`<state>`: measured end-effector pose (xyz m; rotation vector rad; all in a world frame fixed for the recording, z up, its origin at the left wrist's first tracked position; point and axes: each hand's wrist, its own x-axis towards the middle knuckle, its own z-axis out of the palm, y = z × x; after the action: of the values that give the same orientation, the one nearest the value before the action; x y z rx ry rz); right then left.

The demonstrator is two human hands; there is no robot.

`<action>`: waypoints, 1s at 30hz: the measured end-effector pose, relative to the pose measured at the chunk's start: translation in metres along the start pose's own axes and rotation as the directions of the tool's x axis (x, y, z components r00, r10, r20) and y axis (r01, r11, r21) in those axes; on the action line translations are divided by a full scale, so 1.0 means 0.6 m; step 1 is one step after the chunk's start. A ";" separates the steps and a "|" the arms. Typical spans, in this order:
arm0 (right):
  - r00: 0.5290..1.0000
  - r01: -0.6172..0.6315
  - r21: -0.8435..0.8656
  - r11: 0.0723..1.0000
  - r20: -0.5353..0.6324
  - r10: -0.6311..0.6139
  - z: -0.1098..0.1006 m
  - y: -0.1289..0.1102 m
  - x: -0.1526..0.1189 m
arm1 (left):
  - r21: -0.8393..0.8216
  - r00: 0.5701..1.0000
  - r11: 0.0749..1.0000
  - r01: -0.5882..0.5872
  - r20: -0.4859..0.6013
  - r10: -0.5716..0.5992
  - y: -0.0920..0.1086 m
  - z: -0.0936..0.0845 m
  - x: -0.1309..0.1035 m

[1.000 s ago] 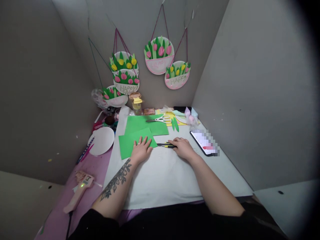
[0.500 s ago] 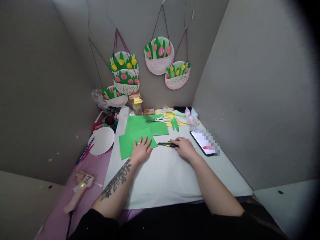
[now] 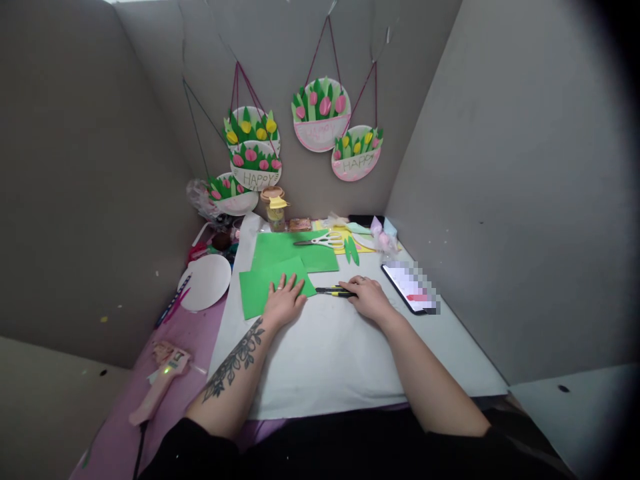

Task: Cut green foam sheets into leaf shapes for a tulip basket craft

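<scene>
My left hand (image 3: 285, 301) lies flat with fingers spread on the right part of a green sheet (image 3: 257, 287). Behind it, a second green sheet (image 3: 270, 248) is partly covered by the first. White-handled scissors (image 3: 327, 241) rest across that back sheet. My right hand (image 3: 367, 295) rests on the white cloth, its fingers over the handle end of a black and yellow utility knife (image 3: 330, 291); how firmly they close on it is hard to see. The blade end points left, toward the front green sheet. Green leaf cutouts (image 3: 351, 251) lie behind the knife.
A phone (image 3: 407, 287) lies right of my right hand. On the left are a white paper plate (image 3: 206, 282) and a pink glue gun (image 3: 163, 387). Flower-decorated plates (image 3: 323, 130) hang at the back wall above a lidded cup (image 3: 275, 212).
The whole view has shifted slightly. Both hands, the green sheets and the knife keep the same places relative to each other.
</scene>
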<state>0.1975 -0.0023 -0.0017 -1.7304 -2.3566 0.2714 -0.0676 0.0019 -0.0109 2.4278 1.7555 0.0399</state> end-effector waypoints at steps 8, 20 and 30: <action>1.000 0.024 0.005 1.000 0.011 -0.024 0.003 -0.002 0.000 | 0.004 1.000 1.000 0.003 0.006 -0.003 0.001 0.000 0.000; 0.986 0.150 -0.088 0.985 0.080 -0.143 0.001 -0.008 0.019 | -0.014 1.000 1.000 0.001 0.021 -0.001 0.002 -0.005 -0.001; 0.988 0.145 -0.119 0.982 0.063 -0.138 0.003 -0.028 0.018 | -0.019 1.000 1.000 0.006 0.021 -0.006 0.004 -0.005 0.002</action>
<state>0.1784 0.0032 0.0019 -1.6155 -2.5716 0.1549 -0.0655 0.0026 -0.0077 2.4009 1.7458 0.0299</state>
